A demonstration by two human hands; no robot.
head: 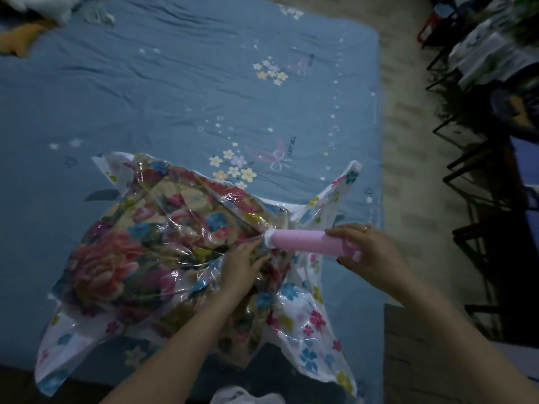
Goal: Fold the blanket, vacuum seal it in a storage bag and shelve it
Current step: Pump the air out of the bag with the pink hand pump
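In the lower half of the frame a clear plastic storage bag (303, 325), printed with small flowers on white at its edges, lies on a bed covered with a blue sheet (175, 91). Inside the bag sits the folded blanket (122, 258), a large floral cloth in pink, yellow and blue, filling the bag's left and middle part; the plastic over it is wrinkled and shiny.

Both bare forearms reach up from the bottom edge. The left hand (243, 265) comes in from the lower middle, its forearm angled up and to the right. Its fingers lie fairly straight and close together, pressing down on the plastic just beside the white end of the pump, palm down.

The right hand (369, 250) enters from the lower right, its forearm running diagonally up and to the left. Its fingers and thumb are curled round the right end of a pink hand pump (306, 242), a cylinder that lies nearly level, tilted slightly upward to the left. A ring shows on one finger. The pump's white tip meets the bag near the middle of the frame, where the plastic puckers around it.

At the upper left a yellow cloth (20, 39) lies on the sheet. Along the right side, beyond the pale floor (408, 141), stand dark metal frames (472, 170), blurred and dim.
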